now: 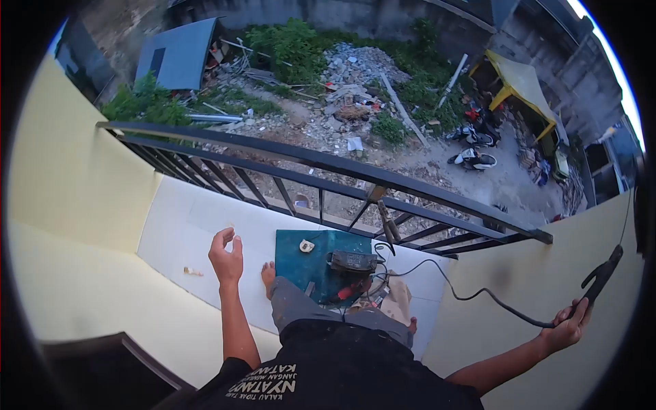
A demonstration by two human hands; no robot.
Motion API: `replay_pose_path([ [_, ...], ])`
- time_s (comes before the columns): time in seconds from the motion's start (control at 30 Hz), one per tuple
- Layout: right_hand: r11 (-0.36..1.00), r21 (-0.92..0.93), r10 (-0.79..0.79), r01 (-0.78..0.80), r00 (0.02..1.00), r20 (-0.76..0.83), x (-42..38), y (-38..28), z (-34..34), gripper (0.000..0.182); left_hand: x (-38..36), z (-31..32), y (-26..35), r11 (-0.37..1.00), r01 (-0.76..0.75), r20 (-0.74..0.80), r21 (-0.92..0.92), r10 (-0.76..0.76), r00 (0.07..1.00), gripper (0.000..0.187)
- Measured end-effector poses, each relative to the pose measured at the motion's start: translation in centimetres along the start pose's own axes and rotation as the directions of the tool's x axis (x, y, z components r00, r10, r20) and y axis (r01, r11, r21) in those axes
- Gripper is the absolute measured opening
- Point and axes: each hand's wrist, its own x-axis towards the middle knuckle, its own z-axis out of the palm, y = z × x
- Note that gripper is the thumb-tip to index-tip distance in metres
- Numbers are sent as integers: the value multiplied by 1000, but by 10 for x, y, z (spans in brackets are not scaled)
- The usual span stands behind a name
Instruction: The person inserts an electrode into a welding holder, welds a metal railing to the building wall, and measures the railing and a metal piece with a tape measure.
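Note:
My right hand [568, 325], at the far right, is closed around the handle of a black welding electrode holder [601, 277]. A thin rod rises from its jaws, and a black cable [471, 298] runs back from it to the floor. My left hand [226, 255] is raised over the white tiles with nothing in it, its fingers loosely bent and the thumb apart. Between my feet and the railing, a small dark box-shaped machine [353, 261] sits on a green mat [290, 263]. A clamp [388, 222] grips the black railing [307, 161].
A roll-like pale object [306, 246] lies on the mat. A red and black tool [348, 292] and a brown paper bag [398, 301] are by my legs. Yellow walls [68, 178] flank the balcony. Below are rubble [355, 65], motorbikes [473, 160] and a yellow canopy [523, 82].

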Motion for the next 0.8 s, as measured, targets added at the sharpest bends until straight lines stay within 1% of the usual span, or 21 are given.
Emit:
replay_pose_path([
  [0.03, 998, -39, -41, 39, 998, -50, -25, -12, 13, 25, 59, 3, 10, 984, -176, 76, 14, 175, 982, 27],
  [0.07, 993, -104, -62, 55, 995, -73, -53, -29, 29, 25, 91, -3, 15, 951, -307, 148, 19, 301, 942, 29],
  [0.1, 989, -137, -69, 53, 991, -117, -77, -44, 44, 25, 125, -11, 28, 915, -403, 233, -34, 399, 887, 33],
  [0.13, 991, -126, -56, 39, 989, -136, -92, -70, 65, 25, 157, -16, 56, 866, -490, 291, -102, 497, 817, 37],
  [0.17, 988, -139, -83, 61, 984, -156, -111, -81, 77, 27, 182, -19, 64, 791, -602, 328, -113, 601, 729, 44],
  [0.2, 984, -157, -104, 79, 982, -158, -132, -85, 84, 29, 201, -21, 65, 746, -658, 393, -102, 638, 662, 53],
  [0.27, 980, -177, -129, 95, 972, -196, -165, -110, 109, 27, 234, -20, 77, 648, -757, 461, -79, 697, 549, 64],
  [0.3, 978, -192, -126, 87, 971, -203, -179, -123, 117, 28, 247, -13, 80, 632, -771, 505, -77, 692, 516, 74],
  [0.33, 976, -203, -118, 75, 971, -209, -190, -135, 125, 29, 258, -4, 80, 625, -778, 550, -69, 675, 493, 77],
  [0.4, 970, -235, -124, 67, 963, -239, -212, -157, 136, 30, 279, 12, 82, 615, -782, 671, -102, 623, 402, 79],
  [0.43, 969, -236, -127, 70, 964, -235, -225, -166, 141, 30, 289, 18, 86, 628, -773, 748, -95, 557, 360, 79],
  [0.47, 968, -239, -128, 72, 965, -229, -237, -173, 144, 30, 296, 23, 85, 618, -777, 751, -117, 567, 339, 79],
  [0.5, 966, -251, -119, 57, 964, -238, -249, -178, 142, 35, 304, 30, 82, 618, -782, 814, -77, 492, 309, 79],
  [0.53, 964, -258, -130, 62, 958, -255, -262, -182, 144, 35, 311, 39, 79, 613, -789, 867, -35, 411, 281, 79],
  [0.6, 961, -276, -104, 23, 954, -281, -288, -187, 151, 35, 326, 53, 71, 586, -809, 882, -44, 403, 244, 77],
  [0.67, 961, -275, -100, 8, 941, -323, -309, -187, 162, 36, 339, 66, 64, 567, -821, 922, -67, 350, 167, 69],
  [0.7, 960, -280, -103, 1, 932, -349, -318, -185, 169, 37, 342, 64, 78, 618, -786, 964, -19, 219, 149, 59],
  [0.73, 959, -284, -104, -6, 922, -372, -326, -183, 176, 37, 347, 69, 74, 606, -794, 970, -43, 217, 113, 50],
  [0.8, 959, -282, -103, -20, 905, -412, -340, -171, 191, 38, 352, 68, 78, 612, -790, 979, -50, 188, 84, 45],
])
